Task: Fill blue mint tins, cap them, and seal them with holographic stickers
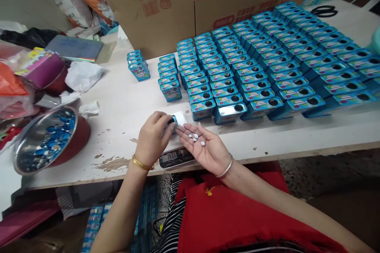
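White tablets (196, 138) lie in the flat, open right hand (204, 148), cupped so they stay put; the left hand (152, 138) pinches a small tin (178, 119) over the scale (175, 157) at the tabletop's (124, 102) near edge.

Left hand (152, 137): fingers closed on a small tin (178, 119) at the near edge of the white bench (124, 102). Right hand (204, 148): palm up just beside the tin, open, bearing several small white tablets (196, 138). Small digital scale (175, 157): beneath both hands. Blue tins in rows (267, 63): far right. Steel bowl of blue pieces (49, 138): near left. Cardboard box (190, 4): far centre. Black scissors (324, 10): far right.
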Tool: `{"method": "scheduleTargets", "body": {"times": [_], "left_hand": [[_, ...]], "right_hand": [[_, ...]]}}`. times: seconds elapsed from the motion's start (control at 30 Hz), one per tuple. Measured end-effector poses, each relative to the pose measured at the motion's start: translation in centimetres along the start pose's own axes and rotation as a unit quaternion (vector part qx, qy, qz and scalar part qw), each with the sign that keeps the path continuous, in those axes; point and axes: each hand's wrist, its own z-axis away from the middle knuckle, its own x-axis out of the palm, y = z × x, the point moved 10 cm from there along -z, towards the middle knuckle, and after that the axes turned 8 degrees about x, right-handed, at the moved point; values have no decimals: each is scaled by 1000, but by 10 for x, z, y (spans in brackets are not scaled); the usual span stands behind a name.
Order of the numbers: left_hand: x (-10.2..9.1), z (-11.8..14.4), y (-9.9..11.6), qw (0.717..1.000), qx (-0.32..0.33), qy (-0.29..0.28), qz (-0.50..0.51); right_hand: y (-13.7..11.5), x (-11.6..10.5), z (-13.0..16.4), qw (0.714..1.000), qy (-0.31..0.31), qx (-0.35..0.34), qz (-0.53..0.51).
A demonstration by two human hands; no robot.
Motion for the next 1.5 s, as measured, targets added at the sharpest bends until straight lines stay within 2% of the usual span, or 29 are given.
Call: {"method": "scheduleTargets", "body": {"times": [0.07,0.2,0.33,0.43,0.6,0.7,0.8,0.93,1.03,1.1,1.2,1.27,1.4,1.5], "left_hand": [[7,4,18,999,16,4,29],[41,14,56,996,52,-24,67],[52,20,62,995,29,4,92],[47,18,62,991,35,4,127],[21,8,51,988,33,12,152],[3,2,32,989,0,47,137],[-7,-1,9,989,-47,77,119],[-4,-1,-14,990,-93,64,79],[-3,-2,-17,995,-82,39,42],[-10,1,-15,997,-63,40,18],[-26,18,-15,995,-52,63,-51],[-30,36,-18,990,-62,55,-114],[-13,66,-21,981,-62,10,-186],[5,69,-14,980,-43,14,-192]], "right_hand": [[0,1,1,1000,-8,-7,-1],[2,2,8,1000,-3,-24,11],[0,-1,23,998,31,-38,26],[-3,2,34,997,41,-48,35],[-2,39,35,997,-15,-47,63],[-4,68,28,993,-59,-54,82],[-9,83,18,991,-71,-62,90],[-16,81,7,992,-53,-64,96],[-19,80,5,991,-55,-55,106],[-21,78,6,991,-54,-52,110],[-28,74,12,990,-47,-58,117],[-34,69,17,989,-44,-69,122],[-37,53,23,985,-25,-72,154],[-29,46,24,980,-21,-63,185]]}}
